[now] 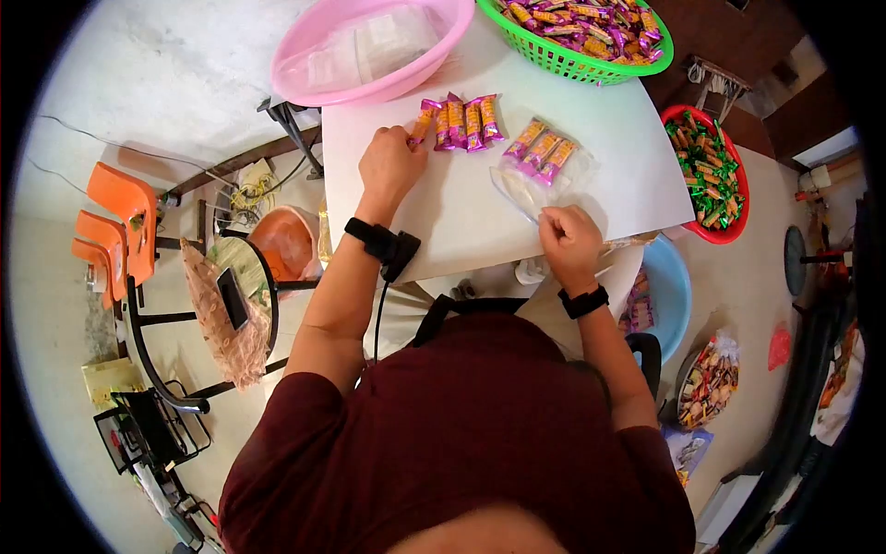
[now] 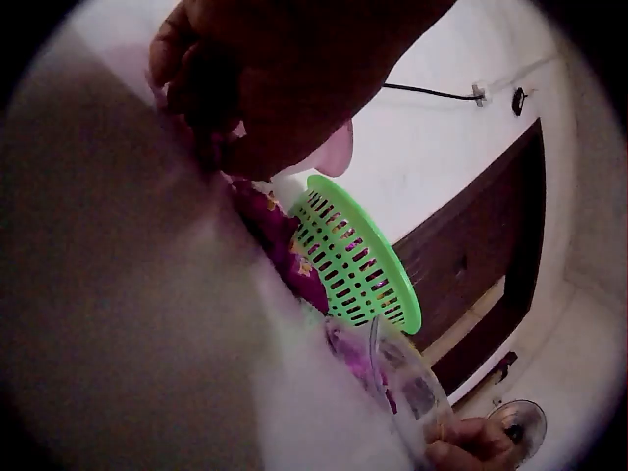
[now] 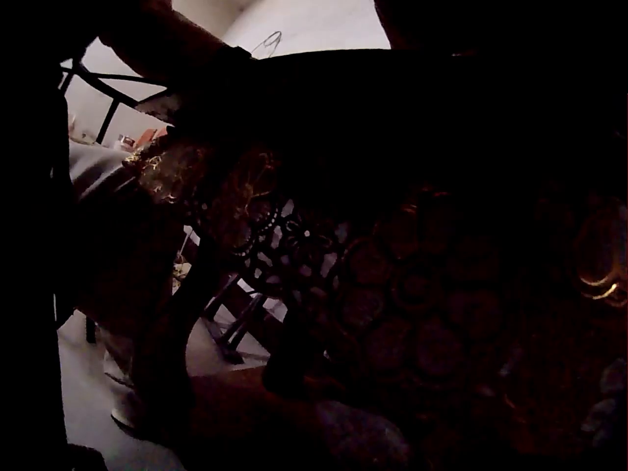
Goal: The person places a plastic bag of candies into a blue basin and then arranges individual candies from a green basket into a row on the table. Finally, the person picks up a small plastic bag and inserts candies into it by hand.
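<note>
In the head view, my left hand (image 1: pixel 392 166) pinches the lower end of a purple-and-orange snack packet (image 1: pixel 425 120), the leftmost of a row. Several like packets (image 1: pixel 473 123) lie side by side just right of it on the white table. With thumb and fingers my right hand (image 1: pixel 570 240) grips the near edge of a clear plastic bag (image 1: pixel 522 192). Three of the same packets (image 1: pixel 540 150) lie together in that bag. The left wrist view shows my left hand (image 2: pixel 285 78) with curled fingers low over the tabletop. Its right wrist counterpart is mostly dark, with patterned cloth below the table edge.
A pink basin (image 1: pixel 295 78) of clear bags stands at the table's far left, beside a green basket (image 1: pixel 554 63) heaped with purple packets. Right of the table are a red basket (image 1: pixel 746 189) of green packets and a blue tub (image 1: pixel 678 286). Orange chairs (image 1: pixel 129 222) stand left.
</note>
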### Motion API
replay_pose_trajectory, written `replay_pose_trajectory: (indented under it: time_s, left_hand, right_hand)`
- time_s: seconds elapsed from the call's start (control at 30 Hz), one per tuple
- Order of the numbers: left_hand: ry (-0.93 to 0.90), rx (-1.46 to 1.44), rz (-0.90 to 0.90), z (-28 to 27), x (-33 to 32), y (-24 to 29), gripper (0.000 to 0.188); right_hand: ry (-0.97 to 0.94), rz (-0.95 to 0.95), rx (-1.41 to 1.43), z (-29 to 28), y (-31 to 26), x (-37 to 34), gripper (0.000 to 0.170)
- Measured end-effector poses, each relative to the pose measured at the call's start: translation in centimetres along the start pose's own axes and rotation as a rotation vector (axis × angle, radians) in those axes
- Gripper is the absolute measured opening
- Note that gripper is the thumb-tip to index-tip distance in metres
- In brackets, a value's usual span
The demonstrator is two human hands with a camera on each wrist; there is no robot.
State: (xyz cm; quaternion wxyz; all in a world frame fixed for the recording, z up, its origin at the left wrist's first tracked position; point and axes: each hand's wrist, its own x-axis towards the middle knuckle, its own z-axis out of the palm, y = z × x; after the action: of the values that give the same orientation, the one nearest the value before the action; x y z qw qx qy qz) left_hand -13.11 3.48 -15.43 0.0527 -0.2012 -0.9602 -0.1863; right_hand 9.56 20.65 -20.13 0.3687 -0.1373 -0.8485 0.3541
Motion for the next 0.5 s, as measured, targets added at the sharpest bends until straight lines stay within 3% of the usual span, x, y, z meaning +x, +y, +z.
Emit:
replay_pose_trajectory:
  time_s: [0.1,0.13,0.3,0.33,0.5]
  left_hand:
    - [0.012,-0.010,0.054,-1.1,-0.8,-0.8,0.029]
    - [0.095,-0.074,0.219,-1.4,-1.5,-1.5,0.022]
    - [-0.210,0.017,0.498,-5.8,-5.9,1.2,0.013]
    - [-0.285,0.059,0.483,-6.3,-6.7,2.3,0.012]
    - [-0.394,0.090,0.602,-4.6,-8.4,6.2,0.016]
  right_hand:
    - [0.008,0.004,0.011,-0.2,-0.3,0.2,0.004]
    - [0.017,0.009,0.013,-0.2,-0.4,0.1,0.003]
    - [0.050,0.053,0.090,-0.2,-0.2,0.0,0.005]
    - [0.060,0.050,0.106,-0.1,-0.1,-0.1,0.005]
    - [0.059,0.072,0.135,-0.3,-0.6,-0.1,0.005]
